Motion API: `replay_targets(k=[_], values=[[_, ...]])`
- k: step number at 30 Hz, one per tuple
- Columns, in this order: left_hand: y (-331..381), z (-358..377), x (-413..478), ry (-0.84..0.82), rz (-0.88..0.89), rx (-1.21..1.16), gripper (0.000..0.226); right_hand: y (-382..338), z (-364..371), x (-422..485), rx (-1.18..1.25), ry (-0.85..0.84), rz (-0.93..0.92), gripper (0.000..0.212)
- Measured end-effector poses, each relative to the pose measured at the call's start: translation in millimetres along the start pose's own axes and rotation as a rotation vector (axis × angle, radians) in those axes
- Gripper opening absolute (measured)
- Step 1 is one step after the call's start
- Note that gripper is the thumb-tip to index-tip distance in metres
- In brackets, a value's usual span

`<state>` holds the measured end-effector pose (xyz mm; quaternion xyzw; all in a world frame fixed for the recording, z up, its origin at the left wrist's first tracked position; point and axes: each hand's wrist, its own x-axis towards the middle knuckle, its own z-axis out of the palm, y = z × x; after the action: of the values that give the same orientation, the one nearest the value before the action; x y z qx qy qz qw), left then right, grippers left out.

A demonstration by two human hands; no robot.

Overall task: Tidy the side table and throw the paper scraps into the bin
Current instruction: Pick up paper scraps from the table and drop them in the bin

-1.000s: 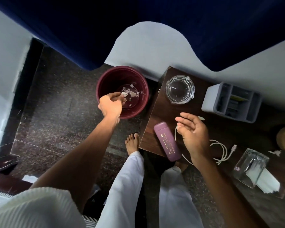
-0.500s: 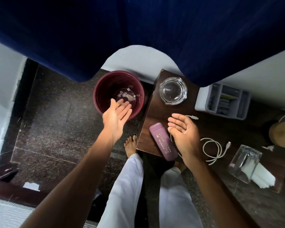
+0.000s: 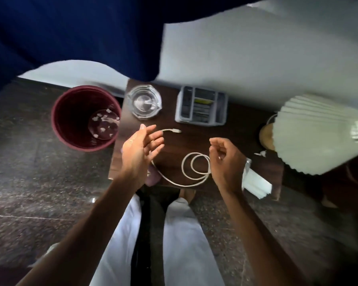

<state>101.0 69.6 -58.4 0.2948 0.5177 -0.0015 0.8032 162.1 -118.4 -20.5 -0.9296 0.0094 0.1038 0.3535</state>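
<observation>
Left hand (image 3: pixel 141 150) open, fingers straight, above the left edge of the dark worktop (image 3: pixel 184 145). Right hand (image 3: pixel 227 162) empty, fingers loosely curled, just over the coil of a white cable (image 3: pixel 186 183). Paper scraps (image 3: pixel 103 124) at the bottom of the maroon bin (image 3: pixel 74 112), on the floor just beside the worktop's left side. One small white scrap (image 3: pixel 260 154) on the worktop near the lamp (image 3: pixel 318 137). At the back, a glass ashtray (image 3: pixel 144 103) and a grey organiser (image 3: pixel 202 118)

We saw a maroon bin (image 3: pixel 70 112) holding white scraps (image 3: pixel 95 118), a dark wood-grain table (image 3: pixel 242 129), a white cable (image 3: pixel 167 130), a grey organiser (image 3: pixel 179 108), and a speckled dark floor (image 3: pixel 29 182).
</observation>
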Motion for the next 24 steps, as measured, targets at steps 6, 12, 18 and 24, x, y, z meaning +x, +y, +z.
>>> replay_targets(k=[6, 12, 18, 24], values=[[-52, 44, -26, -0.109, -0.028, 0.097, 0.029, 51, -59, 22, -0.28, -0.087, 0.059, 0.027], [-88, 74, -44, -0.135, -0.037, 0.173, 0.031, 91, -92, 37, -0.616, -0.154, 0.05, 0.036], [-106, 87, -49, -0.104, -0.028, 0.202, 0.031, 131, -89, 54, -0.65, -0.147, 0.064, 0.035], [-112, 93, -44, -0.092, -0.001, 0.242, 0.032, 171, -87, 71, -0.883, -0.246, 0.053, 0.04]])
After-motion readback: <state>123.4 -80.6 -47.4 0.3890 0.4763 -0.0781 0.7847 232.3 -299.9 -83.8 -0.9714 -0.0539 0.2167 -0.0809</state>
